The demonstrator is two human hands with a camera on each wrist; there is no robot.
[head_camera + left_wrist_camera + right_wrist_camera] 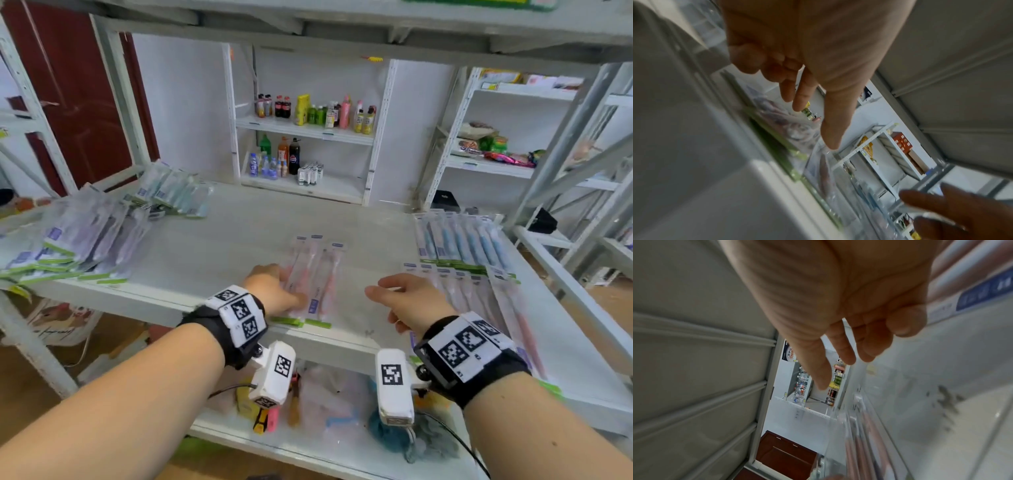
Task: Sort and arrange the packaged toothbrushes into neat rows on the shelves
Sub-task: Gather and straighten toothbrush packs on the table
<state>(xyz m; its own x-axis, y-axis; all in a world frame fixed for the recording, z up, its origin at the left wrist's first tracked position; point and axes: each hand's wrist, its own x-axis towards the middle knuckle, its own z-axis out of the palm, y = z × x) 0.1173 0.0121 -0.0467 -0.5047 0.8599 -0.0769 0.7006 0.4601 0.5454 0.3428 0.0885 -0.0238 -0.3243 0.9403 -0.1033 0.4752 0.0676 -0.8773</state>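
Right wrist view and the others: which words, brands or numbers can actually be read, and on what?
"Gamo", uncertain, after blurred characters: blue and white sign, far wall.
Pepsi roundel, no legible word: dark bottle, far shelf.
Blue package labels: blurred.
Pink toothbrush packs: too small.
Wristband squares: patterns, not text.

On the shelf (239, 226), loose packs (85, 240) lie left, three packs (315, 274) centre, rows (466, 260) right.

Pink toothbrushes (313, 277) in clear packs with green ends lie on the white shelf (239, 236).
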